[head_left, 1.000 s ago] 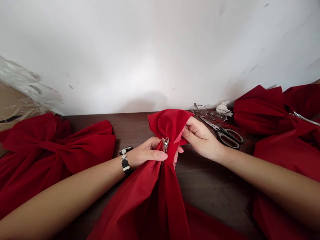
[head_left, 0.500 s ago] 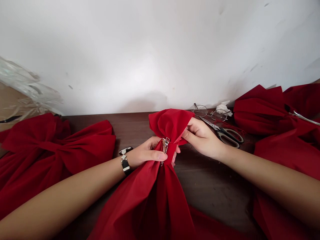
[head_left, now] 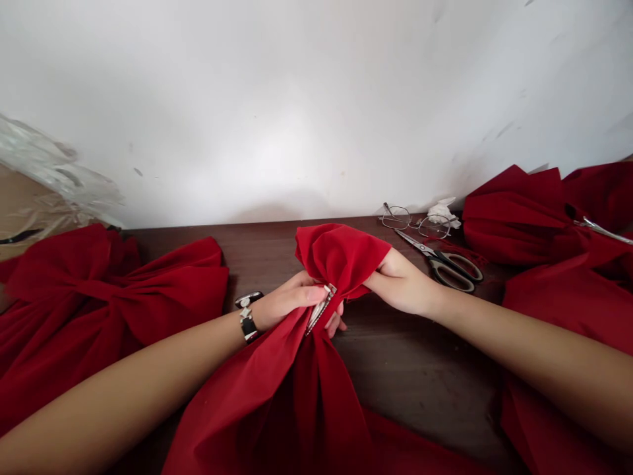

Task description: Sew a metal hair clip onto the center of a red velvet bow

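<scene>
A big red fabric bow [head_left: 341, 260] is held upright over the table, its gathered middle crossed by a band. My left hand [head_left: 297, 300] wraps round that middle, thumb on top and fingertips showing on the far side. Beneath the thumb a silver metal hair clip [head_left: 321, 310] lies slantwise along the band, and it looks closed. My right hand [head_left: 398, 280] grips the bow's upper loop from the right; its fingers are mostly hidden behind the cloth. The lower part of the bow spreads down toward me.
More red bows lie at left [head_left: 99, 290] and at right [head_left: 514, 218]. Scissors [head_left: 445, 260], wire-rimmed glasses [head_left: 398, 216] and crumpled white tissue [head_left: 442, 212] rest on the dark table [head_left: 198, 231] near the white wall. Clear plastic wrapping [head_left: 54, 171] sits far left.
The clip has gone from raised and upright to lying flatter and slanted on the band. My left thumb has moved up onto its upper end, and the bow's top has tilted slightly lower.
</scene>
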A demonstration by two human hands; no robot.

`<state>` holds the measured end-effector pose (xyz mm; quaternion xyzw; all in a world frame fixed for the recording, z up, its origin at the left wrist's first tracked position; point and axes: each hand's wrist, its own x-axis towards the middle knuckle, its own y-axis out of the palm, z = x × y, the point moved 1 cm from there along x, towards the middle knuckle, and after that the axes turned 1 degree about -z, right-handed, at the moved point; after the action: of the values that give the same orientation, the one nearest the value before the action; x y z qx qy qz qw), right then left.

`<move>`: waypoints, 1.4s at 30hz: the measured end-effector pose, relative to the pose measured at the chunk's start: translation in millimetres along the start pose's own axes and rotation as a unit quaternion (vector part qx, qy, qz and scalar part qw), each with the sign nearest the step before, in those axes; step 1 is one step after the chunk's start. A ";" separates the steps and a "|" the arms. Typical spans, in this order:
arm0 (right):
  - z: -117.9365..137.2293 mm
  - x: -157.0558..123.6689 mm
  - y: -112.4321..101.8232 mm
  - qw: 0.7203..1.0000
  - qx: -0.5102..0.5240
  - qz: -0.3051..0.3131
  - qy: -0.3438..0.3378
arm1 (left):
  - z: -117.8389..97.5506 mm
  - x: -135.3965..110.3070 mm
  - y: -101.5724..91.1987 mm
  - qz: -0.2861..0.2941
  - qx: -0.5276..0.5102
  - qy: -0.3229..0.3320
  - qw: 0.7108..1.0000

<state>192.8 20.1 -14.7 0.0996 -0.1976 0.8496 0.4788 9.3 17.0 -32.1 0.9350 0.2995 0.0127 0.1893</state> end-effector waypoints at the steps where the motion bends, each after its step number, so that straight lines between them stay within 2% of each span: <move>1: -0.7 -0.9 0.9 1.000 -0.004 0.010 -0.012 | 1.2 0.2 0.0 -0.019 0.003 -0.005 1.000; 3: -2.7 -2.5 3.0 0.999 -0.005 0.027 -0.031 | 3.3 0.8 -0.4 -0.081 0.009 -0.011 0.997; 6: -6.5 -3.6 6.0 0.998 -0.006 0.038 -0.051 | 3.3 1.6 -1.5 -0.181 0.041 0.015 0.982; 8: -8.7 -3.3 8.0 0.998 -0.006 0.032 -0.054 | 1.6 2.3 -2.2 -0.208 0.079 0.032 0.974; 15: -14.9 -3.0 16.6 0.999 -0.004 -0.005 -0.043 | 1.2 4.2 -6.8 -0.228 0.084 0.052 0.969; 18: -17.2 -3.1 17.9 0.999 0.001 -0.013 -0.041 | 3.1 4.4 -7.7 -0.229 0.079 0.040 0.969; 26: -16.8 -1.0 15.2 0.999 0.006 0.007 -0.042 | 2.0 5.1 -9.1 -0.225 0.107 0.031 0.968; 31: -16.1 -0.8 16.5 0.999 0.002 0.005 -0.049 | -0.7 5.8 -6.7 -0.220 0.095 0.024 0.971; 36: -12.3 1.0 13.3 0.997 -0.008 0.034 -0.065 | -1.4 4.8 -3.2 -0.224 0.081 0.030 0.971; 42: -12.9 -0.2 11.7 0.999 0.018 0.036 -0.020 | -2.3 4.5 0.5 -0.209 0.070 -0.016 0.975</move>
<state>183.3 20.1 -29.2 0.1184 -0.1953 0.8676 0.4418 12.9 20.0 -30.1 0.8630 0.4851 -0.0630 0.1262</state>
